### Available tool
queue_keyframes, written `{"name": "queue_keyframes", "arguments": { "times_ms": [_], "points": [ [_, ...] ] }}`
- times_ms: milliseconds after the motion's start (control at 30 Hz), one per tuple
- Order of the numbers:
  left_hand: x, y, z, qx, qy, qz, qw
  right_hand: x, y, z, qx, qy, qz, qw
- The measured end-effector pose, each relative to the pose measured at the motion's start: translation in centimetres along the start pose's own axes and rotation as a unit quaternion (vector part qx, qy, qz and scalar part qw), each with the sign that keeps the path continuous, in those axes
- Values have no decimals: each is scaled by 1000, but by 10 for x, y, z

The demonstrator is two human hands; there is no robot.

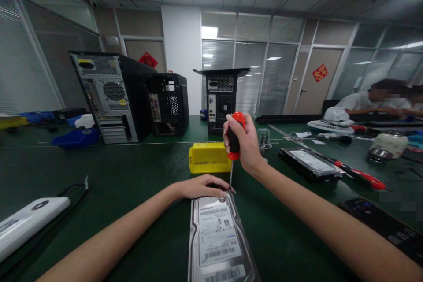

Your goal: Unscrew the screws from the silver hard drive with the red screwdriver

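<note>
Here, right hand fingers grip one screwdriver — left hand flat against one hard drive.

Glossy metal hard drive, matt green mat

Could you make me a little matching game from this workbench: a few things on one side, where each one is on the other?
Things:
1. screwdriver
2. hard drive
3. yellow box
4. white device

Places:
A. far left edge of the table
B. under the left hand's fingertips
C. gripped upright in the right hand
D. behind both hands

Pairs: 1-C, 2-B, 3-D, 4-A
</note>
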State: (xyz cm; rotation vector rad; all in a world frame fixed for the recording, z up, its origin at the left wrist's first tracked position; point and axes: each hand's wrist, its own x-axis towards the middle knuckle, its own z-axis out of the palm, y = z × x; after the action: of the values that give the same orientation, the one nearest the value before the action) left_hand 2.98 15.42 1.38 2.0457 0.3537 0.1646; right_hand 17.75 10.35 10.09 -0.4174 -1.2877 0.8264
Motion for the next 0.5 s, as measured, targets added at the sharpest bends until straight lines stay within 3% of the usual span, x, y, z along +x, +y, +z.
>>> {"name": "queue_keyframes", "arguments": {
  "times_ms": [267,500],
  "points": [
    [-1,4,0,18,6,-14,1000,1,2,-2,26,-48,-5,998],
    [-1,5,0,1,2,-8,1000,2,3,-3,20,-28,-2,999]
  ]
}}
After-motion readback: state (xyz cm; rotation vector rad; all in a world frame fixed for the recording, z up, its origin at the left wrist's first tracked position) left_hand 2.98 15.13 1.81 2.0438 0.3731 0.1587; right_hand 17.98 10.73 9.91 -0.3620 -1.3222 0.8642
